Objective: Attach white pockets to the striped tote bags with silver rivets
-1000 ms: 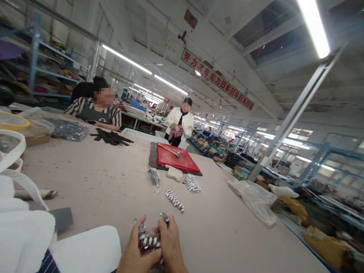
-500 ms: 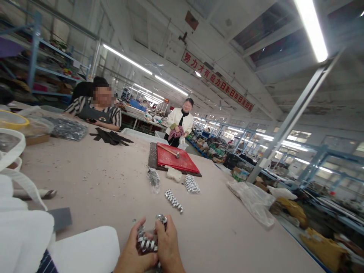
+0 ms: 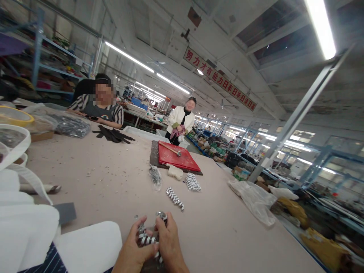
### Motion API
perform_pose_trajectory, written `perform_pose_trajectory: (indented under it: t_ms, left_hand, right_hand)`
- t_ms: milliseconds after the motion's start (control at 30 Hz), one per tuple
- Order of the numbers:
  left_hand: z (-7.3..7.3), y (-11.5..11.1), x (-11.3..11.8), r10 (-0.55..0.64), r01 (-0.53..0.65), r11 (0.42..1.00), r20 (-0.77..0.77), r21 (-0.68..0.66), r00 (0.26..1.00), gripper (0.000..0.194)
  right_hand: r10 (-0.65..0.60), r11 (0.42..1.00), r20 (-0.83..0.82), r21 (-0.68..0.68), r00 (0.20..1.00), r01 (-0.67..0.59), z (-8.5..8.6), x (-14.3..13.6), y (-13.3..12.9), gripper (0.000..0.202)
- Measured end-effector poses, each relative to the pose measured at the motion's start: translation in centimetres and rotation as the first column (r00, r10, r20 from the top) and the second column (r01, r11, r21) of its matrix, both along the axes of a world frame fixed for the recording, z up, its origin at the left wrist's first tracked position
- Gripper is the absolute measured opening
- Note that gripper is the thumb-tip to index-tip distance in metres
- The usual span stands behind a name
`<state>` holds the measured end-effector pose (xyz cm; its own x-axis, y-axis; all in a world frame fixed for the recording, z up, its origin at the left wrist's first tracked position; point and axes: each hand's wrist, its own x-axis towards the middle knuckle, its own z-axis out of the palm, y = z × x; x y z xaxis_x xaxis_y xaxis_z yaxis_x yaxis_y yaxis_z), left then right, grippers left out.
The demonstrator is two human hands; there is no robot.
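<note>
My left hand (image 3: pixel 135 246) and my right hand (image 3: pixel 170 242) are together at the bottom centre, wrapped round a string of shiny silver and white pieces (image 3: pixel 148 239). Its upper end shows between my right thumb and fingers. Beyond them on the table (image 3: pixel 119 193) lies a similar striped bundle (image 3: pixel 174 198). Farther back are another bundle (image 3: pixel 193 182), a clear bag of silver pieces (image 3: pixel 155 176) and a pale block (image 3: pixel 175 172). A hammer (image 3: pixel 170 149) rests on a red board (image 3: pixel 180 158).
White panels (image 3: pixel 88 246) and white straps lie at the left, near a yellow tape roll (image 3: pixel 14 115) and black strips (image 3: pixel 113 134). A plastic bag (image 3: pixel 254 199) is at the right edge. One person sits across the table; another stands behind it.
Both hands stay round the string, with only slight finger movement. The whole view has shifted a little; the objects on the table lie as before.
</note>
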<state>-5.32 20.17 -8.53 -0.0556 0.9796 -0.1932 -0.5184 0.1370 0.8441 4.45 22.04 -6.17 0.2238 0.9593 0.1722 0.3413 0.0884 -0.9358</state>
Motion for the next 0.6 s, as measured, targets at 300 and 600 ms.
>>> perform_pose_trajectory:
  t_ms: [300,600]
  left_hand:
    - [1.9,-1.3,-0.5,-0.011,0.011,1.0,-0.002,-0.021,1.0,0.078]
    - [2.0,-1.5,-0.3,-0.046,0.052,0.996,0.076,-0.071,0.996,0.078]
  right_hand:
    - [-0.045,0.999,-0.033,-0.027,0.998,0.044,-0.2,0.3,0.4,0.018]
    - [-0.042,0.994,-0.036,-0.099,0.998,0.038,-1.0,0.8,1.0,0.024]
